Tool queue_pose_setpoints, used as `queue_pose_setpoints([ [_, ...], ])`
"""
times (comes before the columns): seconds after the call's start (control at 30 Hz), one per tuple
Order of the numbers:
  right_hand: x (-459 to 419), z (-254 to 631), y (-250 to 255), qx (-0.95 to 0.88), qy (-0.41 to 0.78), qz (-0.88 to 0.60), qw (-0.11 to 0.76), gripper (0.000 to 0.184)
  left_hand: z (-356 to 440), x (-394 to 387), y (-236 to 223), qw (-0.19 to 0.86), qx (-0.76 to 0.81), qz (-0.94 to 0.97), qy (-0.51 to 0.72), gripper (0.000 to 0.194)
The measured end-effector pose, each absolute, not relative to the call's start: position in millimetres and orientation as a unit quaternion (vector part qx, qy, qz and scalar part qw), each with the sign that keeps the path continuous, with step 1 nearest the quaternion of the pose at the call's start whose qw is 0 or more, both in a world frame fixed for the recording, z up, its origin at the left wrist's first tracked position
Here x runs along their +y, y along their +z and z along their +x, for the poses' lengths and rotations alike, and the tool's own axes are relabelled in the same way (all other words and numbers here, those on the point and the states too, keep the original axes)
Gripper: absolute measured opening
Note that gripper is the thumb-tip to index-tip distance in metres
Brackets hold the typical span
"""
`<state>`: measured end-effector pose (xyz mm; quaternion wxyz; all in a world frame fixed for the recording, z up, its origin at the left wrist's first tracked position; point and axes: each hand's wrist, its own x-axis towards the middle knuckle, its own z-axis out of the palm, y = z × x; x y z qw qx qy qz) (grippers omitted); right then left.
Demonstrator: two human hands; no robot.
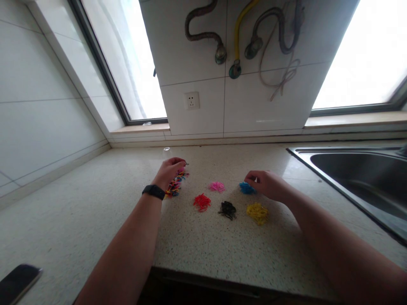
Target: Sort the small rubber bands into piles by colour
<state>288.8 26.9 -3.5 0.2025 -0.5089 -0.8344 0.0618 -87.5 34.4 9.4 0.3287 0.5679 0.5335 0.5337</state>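
Note:
My left hand, with a black band on its wrist, pinches a small black rubber band at the fingertips. Just below it lies a mixed pile of coloured rubber bands, partly covered by the hand. My right hand has its fingers closed at the edge of a blue pile of rubber bands; whatever is between the fingertips is hidden. Between and in front of my hands are single-colour piles: pink bands, red bands, black bands and yellow bands.
A small clear cup stands behind my left hand on the speckled counter. To the right is a steel sink. A dark phone-like object lies at the lower left. Hoses and a socket are on the tiled wall.

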Motion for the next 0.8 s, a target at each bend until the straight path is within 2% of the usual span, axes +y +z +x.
queue_pose_setpoints([
  [0.27,27.1,288.2,-2.6,-0.832,0.065,-0.512,0.204,0.023,-60.5,2.1,32.2,0.445,0.386,0.548,0.594,0.022],
  [0.5,25.8,287.1,-1.3,-0.831,0.060,-0.512,0.208,0.023,-43.0,-12.8,37.1,0.448,0.317,0.581,0.601,0.015],
  [0.8,23.4,286.2,0.4,-0.834,0.067,-0.508,0.206,0.023,-29.0,-21.8,33.6,0.437,0.317,0.633,0.554,0.015],
])
